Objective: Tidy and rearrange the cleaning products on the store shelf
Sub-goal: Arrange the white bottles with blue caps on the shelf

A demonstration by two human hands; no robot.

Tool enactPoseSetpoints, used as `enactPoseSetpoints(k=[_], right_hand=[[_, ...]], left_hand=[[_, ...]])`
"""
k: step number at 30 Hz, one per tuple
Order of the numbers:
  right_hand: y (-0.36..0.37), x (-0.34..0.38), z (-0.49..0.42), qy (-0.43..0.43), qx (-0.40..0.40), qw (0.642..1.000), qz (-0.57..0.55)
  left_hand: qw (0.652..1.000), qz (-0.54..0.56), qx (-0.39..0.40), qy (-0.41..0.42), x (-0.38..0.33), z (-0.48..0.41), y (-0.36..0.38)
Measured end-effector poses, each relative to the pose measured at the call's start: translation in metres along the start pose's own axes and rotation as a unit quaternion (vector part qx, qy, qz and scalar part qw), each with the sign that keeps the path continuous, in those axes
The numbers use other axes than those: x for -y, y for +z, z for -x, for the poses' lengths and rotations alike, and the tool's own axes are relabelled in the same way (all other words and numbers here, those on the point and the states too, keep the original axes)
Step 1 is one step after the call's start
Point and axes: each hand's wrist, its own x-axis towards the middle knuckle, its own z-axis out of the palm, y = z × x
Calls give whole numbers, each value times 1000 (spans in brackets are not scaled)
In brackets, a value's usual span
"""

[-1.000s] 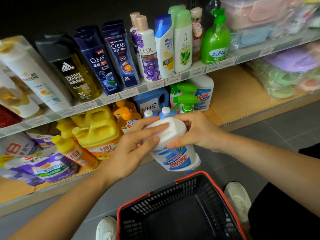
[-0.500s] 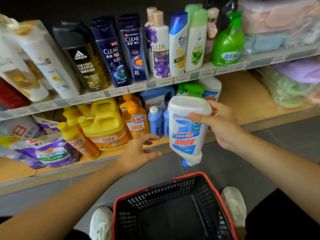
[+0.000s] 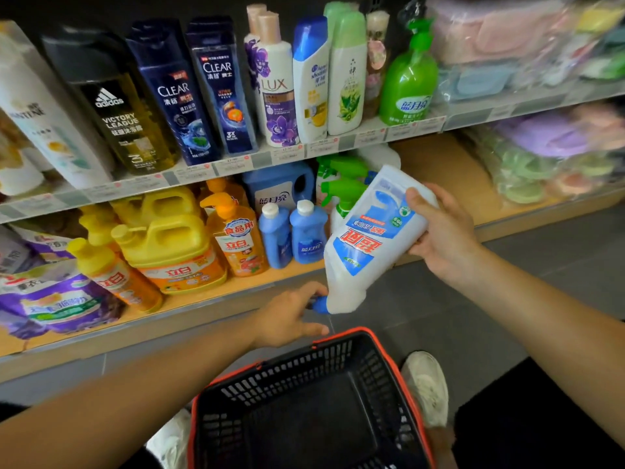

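since half a second earlier the white bottle point(image 3: 365, 238) had tipped further, its base swung up to the right and its blue cap point(image 3: 319, 304) down to the left, and the left hand point(image 3: 287, 316) had come up to meet that cap. the lower shelf point(image 3: 436, 157) carried the cleaning products along its left and middle stretch: refill pouches point(image 3: 57, 302) at the far left edge, yellow jugs point(image 3: 169, 245), an orange pump bottle point(image 3: 236, 242), two small blue bottles point(image 3: 275, 235) near the front edge, and green spray bottles point(image 3: 341, 187) behind them. the black basket point(image 3: 338, 336) sat on the floor below that front edge. the white bottle hung in the air between shelf and basket, upside down and tilted, just in front of the sprays. the right hand point(image 3: 443, 231) gripped it round the base end, thumb over the label. the left hand's fingertips lay at the cap, though whether they pinched it could not be told. by my judgement the work was midway for this one bottle: it was off the shelf and not yet stood upright on it, and the leaning pouches and jugs looked untidied.
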Motion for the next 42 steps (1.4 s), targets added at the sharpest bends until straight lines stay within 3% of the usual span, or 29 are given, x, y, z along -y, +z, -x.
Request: enactPoseSetpoints(k=[5,8,13,18,20,24,32,38,42], right_hand=[[-23,-4,-13,57,-25,998,-17],[-35,-9,-28,95,-34,995,-6],[-52,-34,-49,192,-18,978,77],[-58,-57,-58,296,44,923,242],[-54,-55,-68,255,59,909,325],[-40,-36,-104,51,27,889,453],[-11,-20,-178,-109,33,856,505],[5,-42,-219,-119,34,911,394],[1,-49,-232,-159,-27,872,462]], left_hand=[[998,34,-44,-3,-13,-20,10],[991,122,-62,-12,-14,-22,7],[988,142,-66,7,-11,-15,-16],[983,166,-76,-17,-12,-25,-37],[979,189,-68,-48,-10,-37,-41],[992,84,-49,-82,7,-63,-32],[993,24,-12,-115,36,-97,-13],[989,38,-115,-80,36,-116,17],[980,73,-169,-74,40,-110,36]])
